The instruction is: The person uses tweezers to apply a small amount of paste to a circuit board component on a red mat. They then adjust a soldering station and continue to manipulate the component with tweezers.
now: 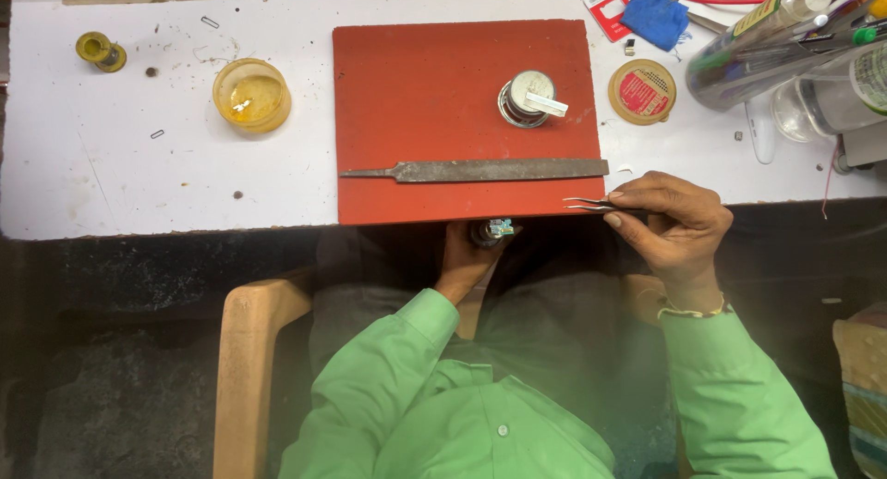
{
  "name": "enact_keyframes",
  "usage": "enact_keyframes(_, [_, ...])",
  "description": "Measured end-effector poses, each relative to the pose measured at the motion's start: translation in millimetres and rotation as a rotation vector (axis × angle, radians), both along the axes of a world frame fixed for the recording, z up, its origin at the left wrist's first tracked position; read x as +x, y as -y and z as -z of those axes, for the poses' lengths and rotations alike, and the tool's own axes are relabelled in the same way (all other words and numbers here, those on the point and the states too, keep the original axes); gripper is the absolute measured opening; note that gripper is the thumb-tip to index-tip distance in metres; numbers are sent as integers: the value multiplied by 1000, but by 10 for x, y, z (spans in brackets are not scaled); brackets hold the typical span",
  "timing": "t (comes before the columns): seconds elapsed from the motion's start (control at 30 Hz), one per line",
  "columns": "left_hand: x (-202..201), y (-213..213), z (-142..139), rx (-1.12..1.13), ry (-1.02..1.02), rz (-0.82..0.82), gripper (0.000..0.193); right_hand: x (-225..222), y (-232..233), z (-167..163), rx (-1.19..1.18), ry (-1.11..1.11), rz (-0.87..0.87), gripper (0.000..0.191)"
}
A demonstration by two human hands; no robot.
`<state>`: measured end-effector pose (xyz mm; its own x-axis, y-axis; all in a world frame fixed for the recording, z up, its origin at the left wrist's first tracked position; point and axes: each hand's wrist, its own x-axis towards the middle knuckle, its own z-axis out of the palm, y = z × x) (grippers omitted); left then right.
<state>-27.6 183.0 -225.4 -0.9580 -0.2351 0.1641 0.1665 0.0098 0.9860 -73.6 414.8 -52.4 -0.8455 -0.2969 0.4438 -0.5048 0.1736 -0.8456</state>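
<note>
R hand (pixel 679 222) pinches tweezers (pixel 591 204) at the red mat (pixel 416 91) edge; L hand (pixel 465 257) fingers clenched on a small component (pixel 492 230), held just below the worktop (pixel 139 183) edge. Risk: part sits off the worktop w/ no support, so a slip of the grip could drop it into the lap.

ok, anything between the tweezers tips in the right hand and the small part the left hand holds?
Nothing visible. The tweezers in the right hand point left along the red mat's near edge toward the small part in the left hand; the gap is open.
</note>
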Motion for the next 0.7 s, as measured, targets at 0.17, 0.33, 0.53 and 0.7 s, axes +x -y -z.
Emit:
enact_keyframes(0.17, [1,-9,-36,43,12,21,43,-11,-5,3,12,-10,-2,23])
enact_keyframes(0.33, [6,-29,-124,7,39,23,45,-9,3,1,-14,-17,-32,22])
enact_keyframes(0.53, [-1,-44,-145,27,38,6,48,-5,-1,-4,-8,-2,-22,23])
enact_keyframes(0.7, [5,-15,-68,-38,33,14,42,-16,-11,-6,15,4,-5,23])
